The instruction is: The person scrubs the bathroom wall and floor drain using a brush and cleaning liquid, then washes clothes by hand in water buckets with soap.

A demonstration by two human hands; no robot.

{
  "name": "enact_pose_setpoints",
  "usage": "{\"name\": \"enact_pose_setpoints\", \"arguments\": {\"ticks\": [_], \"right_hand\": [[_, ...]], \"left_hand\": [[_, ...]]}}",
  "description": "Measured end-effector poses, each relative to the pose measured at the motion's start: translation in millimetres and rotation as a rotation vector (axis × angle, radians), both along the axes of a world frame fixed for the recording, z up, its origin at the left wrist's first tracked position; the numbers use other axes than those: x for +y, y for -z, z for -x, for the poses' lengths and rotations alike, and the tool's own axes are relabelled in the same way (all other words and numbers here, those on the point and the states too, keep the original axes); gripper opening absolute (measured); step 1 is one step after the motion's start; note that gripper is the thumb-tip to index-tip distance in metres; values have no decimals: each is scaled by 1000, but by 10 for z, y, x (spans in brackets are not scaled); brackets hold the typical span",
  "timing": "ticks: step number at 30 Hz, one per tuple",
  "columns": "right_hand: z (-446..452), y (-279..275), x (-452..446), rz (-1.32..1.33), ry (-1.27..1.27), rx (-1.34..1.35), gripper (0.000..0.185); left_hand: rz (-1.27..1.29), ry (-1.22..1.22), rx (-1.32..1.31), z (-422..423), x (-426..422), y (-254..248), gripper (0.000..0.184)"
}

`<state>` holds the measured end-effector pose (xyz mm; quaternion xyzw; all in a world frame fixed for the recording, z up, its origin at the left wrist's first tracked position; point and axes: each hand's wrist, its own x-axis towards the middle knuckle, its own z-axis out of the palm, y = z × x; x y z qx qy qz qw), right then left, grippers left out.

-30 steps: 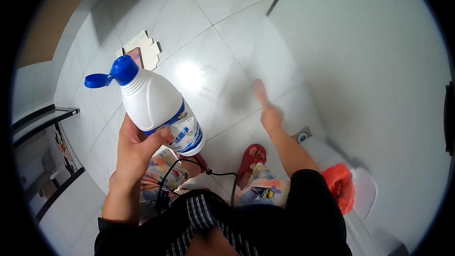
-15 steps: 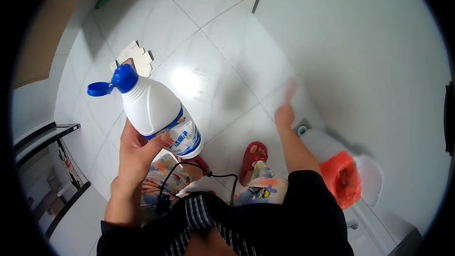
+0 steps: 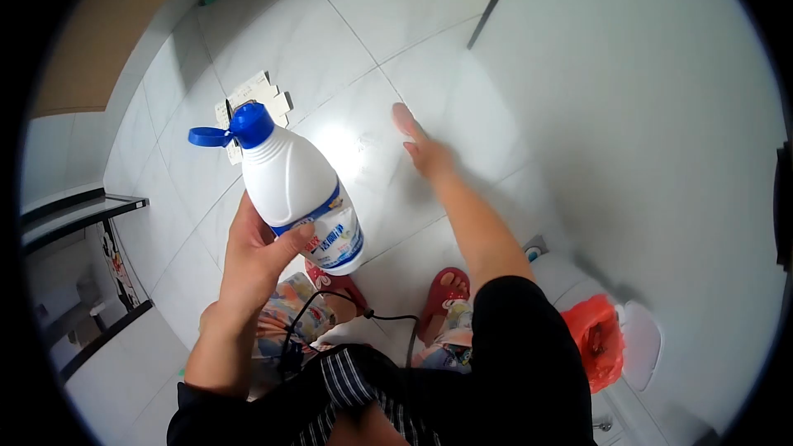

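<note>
A white bottle [image 3: 297,177] with a blue flip cap, its lid swung open, is held by my left hand [image 3: 268,252]. The thumb lies across the blue and white label, and the bottle leans with its top toward the upper left. My right hand [image 3: 423,147] is out over the floor with its fingers stretched forward and the thumb a little apart. Nothing distinct shows in it, though the fingers look slightly blurred and pinkish.
Pale tiles [image 3: 322,33] cover the floor, with a cut piece of cardboard [image 3: 282,107] beyond the bottle. A red bag [image 3: 596,343] lines a bin at the lower right, beside a grey panel [image 3: 644,157]. A black cable [image 3: 392,316] hangs near my red slippers [image 3: 442,297].
My right hand has swung right, then back left and forward to a spot nearer the bottle. The bottle in my left hand sits slightly farther right in view.
</note>
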<state>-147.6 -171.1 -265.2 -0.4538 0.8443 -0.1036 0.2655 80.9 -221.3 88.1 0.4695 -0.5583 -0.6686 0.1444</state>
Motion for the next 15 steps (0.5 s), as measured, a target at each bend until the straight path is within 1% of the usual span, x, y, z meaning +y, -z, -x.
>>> {"name": "enact_pose_setpoints", "arguments": {"ticks": [1,2,3,4,5,7,8,10,12,14,15], "right_hand": [[39,6,3,126,112,-11,47],[159,21,24,124,101,-6,47],[326,-36,86,152,206,-37,39],[457,-87,206,176,321,-68,37],[552,-167,325,171,329,-66,37],[712,-290,568,201,507,-302,33],[786,-318,692,204,516,-299,33],[911,-320,1030,199,625,-17,32],[1015,-384,1445,80,661,261,30],[1144,-420,1930,-38,654,398,32],[1118,-532,2085,-42,658,408,32]], "left_hand": [[3,-10,9,-12,-11,-17,66],[23,6,11,-25,-10,-25,66],[39,25,10,-38,4,-26,66],[29,28,9,-49,23,-17,66],[30,31,7,-44,25,-15,66],[36,45,8,-32,30,-9,66],[37,46,11,-28,31,4,65],[29,61,15,-23,35,17,65],[32,55,17,-8,32,26,64],[25,66,29,23,33,8,63],[22,64,36,35,35,-7,62]]}}
